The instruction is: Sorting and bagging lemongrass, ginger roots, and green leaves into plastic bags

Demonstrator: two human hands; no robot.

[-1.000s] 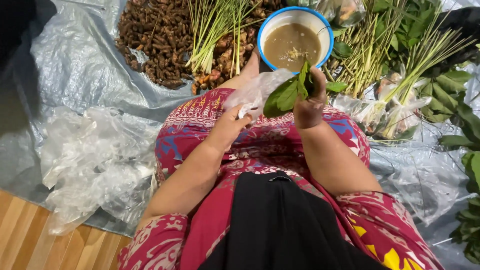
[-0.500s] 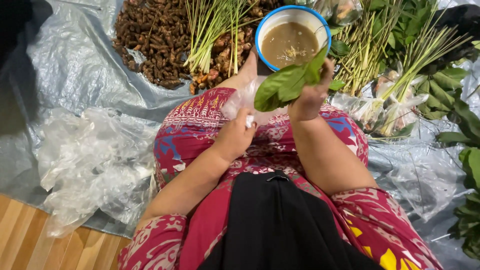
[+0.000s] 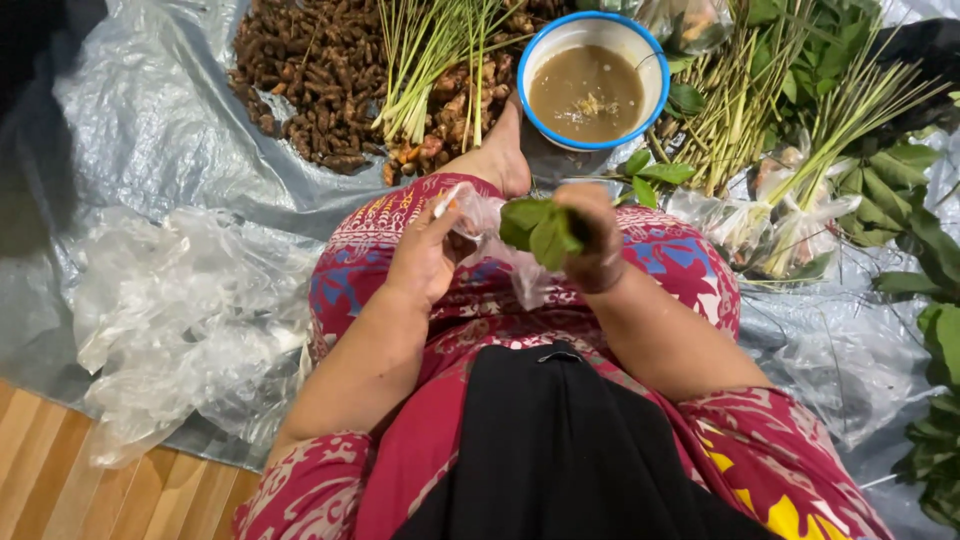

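Just left of the right hand pinching green leaves, the left hand grips a clear plastic bag.

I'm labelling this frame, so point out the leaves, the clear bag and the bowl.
leaves (image 3: 540, 232): head view, on the middle leaf blade.
clear bag (image 3: 520, 272): head view, on the plastic below the leaves.
bowl (image 3: 541, 48): head view, on the blue rim.

The right hand has lowered its bunch of broad green leaves from beside the blue-rimmed bowl to the thin clear plastic bag, whose mouth the left hand has drawn open.
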